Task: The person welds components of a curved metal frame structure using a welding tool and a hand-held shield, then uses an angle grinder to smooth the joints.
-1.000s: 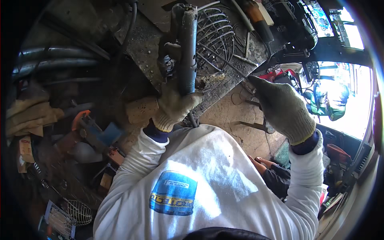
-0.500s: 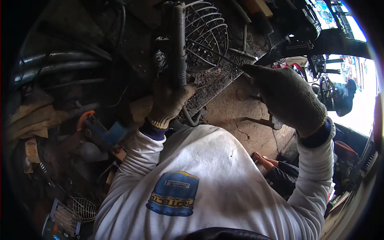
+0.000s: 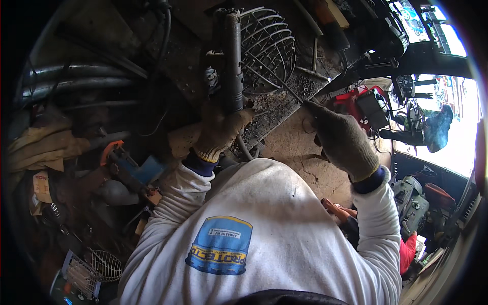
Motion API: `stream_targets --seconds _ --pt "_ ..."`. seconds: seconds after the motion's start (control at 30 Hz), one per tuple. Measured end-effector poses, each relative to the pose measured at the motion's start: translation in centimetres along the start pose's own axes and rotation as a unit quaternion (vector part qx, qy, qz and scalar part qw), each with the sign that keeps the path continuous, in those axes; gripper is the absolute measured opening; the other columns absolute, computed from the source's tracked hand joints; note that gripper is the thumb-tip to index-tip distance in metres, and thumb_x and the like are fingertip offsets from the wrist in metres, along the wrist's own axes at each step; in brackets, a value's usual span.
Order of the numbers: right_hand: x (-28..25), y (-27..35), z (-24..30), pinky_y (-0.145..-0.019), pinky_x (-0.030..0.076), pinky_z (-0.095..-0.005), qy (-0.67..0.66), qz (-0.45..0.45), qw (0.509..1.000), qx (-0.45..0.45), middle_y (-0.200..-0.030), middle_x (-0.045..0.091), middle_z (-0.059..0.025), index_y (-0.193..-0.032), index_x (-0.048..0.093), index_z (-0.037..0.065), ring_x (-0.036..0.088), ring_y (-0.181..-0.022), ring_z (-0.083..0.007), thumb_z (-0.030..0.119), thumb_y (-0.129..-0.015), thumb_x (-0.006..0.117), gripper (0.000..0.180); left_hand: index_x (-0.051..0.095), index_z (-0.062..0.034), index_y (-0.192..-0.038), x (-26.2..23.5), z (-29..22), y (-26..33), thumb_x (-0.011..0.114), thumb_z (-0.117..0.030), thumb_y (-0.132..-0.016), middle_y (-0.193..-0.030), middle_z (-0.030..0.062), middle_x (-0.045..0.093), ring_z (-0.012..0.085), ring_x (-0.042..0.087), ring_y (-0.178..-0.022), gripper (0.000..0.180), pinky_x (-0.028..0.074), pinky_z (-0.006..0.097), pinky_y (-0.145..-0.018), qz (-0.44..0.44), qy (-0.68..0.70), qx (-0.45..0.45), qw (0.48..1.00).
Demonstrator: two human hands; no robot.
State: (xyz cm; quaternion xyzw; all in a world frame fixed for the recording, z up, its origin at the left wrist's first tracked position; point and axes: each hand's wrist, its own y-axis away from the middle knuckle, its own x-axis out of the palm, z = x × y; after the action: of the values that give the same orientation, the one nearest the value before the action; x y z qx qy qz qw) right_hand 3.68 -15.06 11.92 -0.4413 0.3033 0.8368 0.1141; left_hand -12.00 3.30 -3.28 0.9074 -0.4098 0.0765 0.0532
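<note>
In a knitted work glove, my left hand [image 3: 221, 124] is at the lower end of an upright dark metal tube [image 3: 233, 63], closed on it; most of the fingers are hidden. My right hand [image 3: 343, 140], gloved too, is closed on a thin metal rod [image 3: 281, 81]. From the fist the rod slants up and left to a round wire guard [image 3: 268, 38] of curved bars. Whether its tip touches the bars, I cannot tell. Beneath the guard is a dirty metal bench top [image 3: 274, 119] strewn with dark crumbs.
Thick metal pipes [image 3: 76, 84] lie at far left, below them a crumpled tan cloth [image 3: 46, 145]. An orange and blue tool [image 3: 134, 162] is left of my sleeve. A second wire guard [image 3: 107, 265] sits lower left. Another person's red sleeve [image 3: 408, 254] shows lower right.
My right hand has come left and a little lower, with the rod still in it. The tube and wire guard appear slightly farther right and lower, while my left hand stays at the tube.
</note>
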Motion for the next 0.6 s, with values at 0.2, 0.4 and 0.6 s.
stream_targets --seconds 0.2,0.4,0.6 --pt "1.1 0.3 0.1 -0.064 0.056 -0.0433 0.04 -0.041 0.998 -0.01 -0.084 0.071 -0.0165 -0.142 0.056 0.014 0.072 -0.076 -0.0341 0.011 -0.096 0.059 0.046 0.049 -0.0041 -0.146 -0.9 1.0 0.2 0.075 -0.015 -0.077 -0.092 -0.0009 0.056 0.0086 0.053 -0.073 0.074 0.048 0.026 -0.063 0.067 0.007 -0.066 0.996" --pt "2.9 0.7 -0.9 -0.064 0.055 -0.0441 -0.002 -0.085 0.996 0.0 -0.085 0.071 -0.0168 -0.141 0.058 0.016 0.071 -0.076 -0.0369 0.012 -0.096 0.059 0.046 0.068 -0.0007 -0.098 -0.9 1.6 0.2 0.078 -0.019 -0.074 -0.075 0.0045 0.067 0.0132 0.063 -0.065 0.032 0.053 0.031 -0.062 0.027 0.02 0.001 0.999" --pt "3.6 0.7 -1.1 -0.064 0.055 -0.0442 -0.057 -0.097 0.994 -0.005 -0.085 0.071 -0.0178 -0.141 0.057 0.014 0.071 -0.076 -0.0375 0.01 -0.096 0.058 0.045 0.063 -0.0006 -0.125 -1.2 0.5 0.7 0.07 -0.01 -0.072 -0.097 0.0055 0.066 0.0133 0.06 -0.077 0.053 0.052 0.028 -0.067 0.032 -0.018 0.017 0.999"
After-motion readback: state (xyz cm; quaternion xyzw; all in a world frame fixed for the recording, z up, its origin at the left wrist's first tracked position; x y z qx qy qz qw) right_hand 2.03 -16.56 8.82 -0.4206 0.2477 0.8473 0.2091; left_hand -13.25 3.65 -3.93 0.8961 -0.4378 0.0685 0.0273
